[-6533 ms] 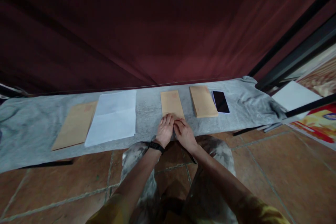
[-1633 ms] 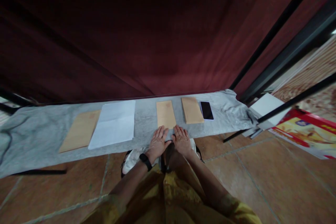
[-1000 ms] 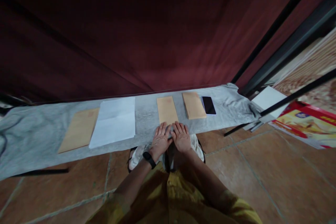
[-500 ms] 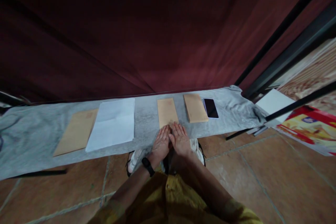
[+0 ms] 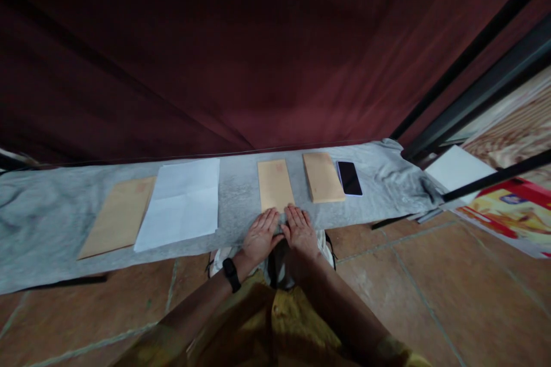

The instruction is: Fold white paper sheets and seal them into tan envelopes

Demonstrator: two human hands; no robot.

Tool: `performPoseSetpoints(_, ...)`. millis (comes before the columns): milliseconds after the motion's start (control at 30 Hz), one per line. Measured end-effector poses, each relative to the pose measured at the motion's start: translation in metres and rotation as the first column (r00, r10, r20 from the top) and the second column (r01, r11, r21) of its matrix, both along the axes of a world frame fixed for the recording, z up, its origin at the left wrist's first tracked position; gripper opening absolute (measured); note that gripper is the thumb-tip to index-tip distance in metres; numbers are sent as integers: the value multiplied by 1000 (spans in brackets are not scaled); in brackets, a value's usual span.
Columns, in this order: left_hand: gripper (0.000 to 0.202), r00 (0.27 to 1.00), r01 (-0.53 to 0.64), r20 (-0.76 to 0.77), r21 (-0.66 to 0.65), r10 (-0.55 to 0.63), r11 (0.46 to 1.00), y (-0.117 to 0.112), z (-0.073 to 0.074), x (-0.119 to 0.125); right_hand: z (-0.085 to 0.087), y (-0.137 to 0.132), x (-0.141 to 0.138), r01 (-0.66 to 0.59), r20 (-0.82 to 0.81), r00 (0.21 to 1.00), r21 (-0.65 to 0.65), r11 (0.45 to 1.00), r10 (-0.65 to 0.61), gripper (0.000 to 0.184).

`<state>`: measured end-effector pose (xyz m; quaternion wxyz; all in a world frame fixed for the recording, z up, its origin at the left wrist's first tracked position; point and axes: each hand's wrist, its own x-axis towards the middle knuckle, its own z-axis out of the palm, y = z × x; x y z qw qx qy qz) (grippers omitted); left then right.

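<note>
A single brown envelope (image 5: 276, 183) lies flat on the grey cloth in front of me. My left hand (image 5: 260, 235) rests open and flat, fingertips at the envelope's near left corner. Open as well, my right hand (image 5: 301, 233) has its fingertips on the near right corner. The thumbs point toward each other. A stack of brown envelopes (image 5: 323, 178) sits just right of my right hand. Left of my left hand is a pile of white paper sheets (image 5: 181, 200), and beyond it more brown envelopes (image 5: 118, 215).
A phone (image 5: 349, 178) lies right of the envelope stack. The grey cloth (image 5: 239, 183) covers a narrow bench backed by a dark red curtain (image 5: 258, 69). Black metal bars (image 5: 469, 46) rise at the right, near a red and yellow box (image 5: 514, 212). Tiled floor (image 5: 396, 287) shows below.
My hands have slid slightly apart, with the left shifting left and the thumbs now lower. More of the envelope's near edge shows. The camera view has shifted slightly.
</note>
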<state>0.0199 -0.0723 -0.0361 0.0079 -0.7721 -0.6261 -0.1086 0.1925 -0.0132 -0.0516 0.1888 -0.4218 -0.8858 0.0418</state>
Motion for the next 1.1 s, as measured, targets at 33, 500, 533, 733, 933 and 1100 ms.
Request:
performPoseSetpoints(33,62,1000,-8,-16,-10,8,1000,2,3,2,1,1,2,-9,10,1000,5,1000,9,52)
performPoseSetpoints(500,56,987,-105,-125,-34,100,994,9,2,24,13,3,-1,-157,-45,987,-14,988,156,54)
performPoseSetpoints(533,57,987,-114,-121,-32,109,993,8,2,24,11,1,-3,-152,-45,987,-17,988,151,54)
performPoseSetpoints(733,60,989,-120,-87,-19,118,993,4,-1,21,2,-3,-2,-92,-36,995,0,996,92,54)
performPoseSetpoints(933,64,989,-125,-78,10,125,992,-6,-4,11,7,2,9,-87,12,996,-8,996,87,53)
performPoseSetpoints(1100,66,988,-131,-85,-1,131,991,-5,5,11,9,5,18,-93,39,995,-1,996,93,54)
